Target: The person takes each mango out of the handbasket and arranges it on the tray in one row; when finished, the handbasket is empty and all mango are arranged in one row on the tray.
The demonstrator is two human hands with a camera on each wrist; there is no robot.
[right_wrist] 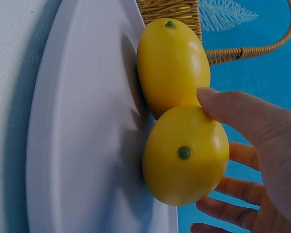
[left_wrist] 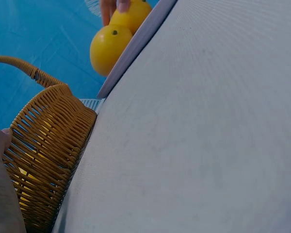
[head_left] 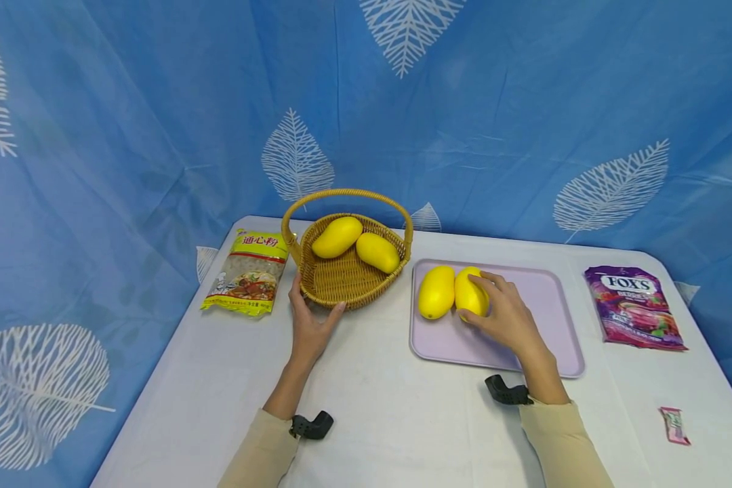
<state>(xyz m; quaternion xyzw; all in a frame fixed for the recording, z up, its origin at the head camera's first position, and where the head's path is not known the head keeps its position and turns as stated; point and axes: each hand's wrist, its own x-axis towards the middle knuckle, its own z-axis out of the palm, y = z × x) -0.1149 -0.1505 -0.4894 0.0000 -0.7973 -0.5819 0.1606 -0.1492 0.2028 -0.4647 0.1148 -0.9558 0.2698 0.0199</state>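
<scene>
Two yellow mangoes [head_left: 436, 292] lie side by side on the left part of a lilac tray [head_left: 524, 339]. My right hand [head_left: 505, 313] holds the right-hand mango [right_wrist: 184, 165] between thumb and fingers; it touches the other mango. A brown wicker basket [head_left: 335, 285] with an arched handle stands left of the tray, with two more mangoes [head_left: 378, 253] inside. My left hand [head_left: 311, 329] rests against the basket's front left side, thumb and fingers spread. Its thumb shows at the wicker wall in the left wrist view; its other fingers are partly hidden.
A yellow-topped pasta packet [head_left: 250, 274] lies left of the basket. Right of the tray are a purple Fox's candy bag [head_left: 634, 308] and a small pink wrapped candy [head_left: 674, 425]. A blue leaf-patterned curtain [head_left: 463, 135] hangs behind the white table [head_left: 390, 420].
</scene>
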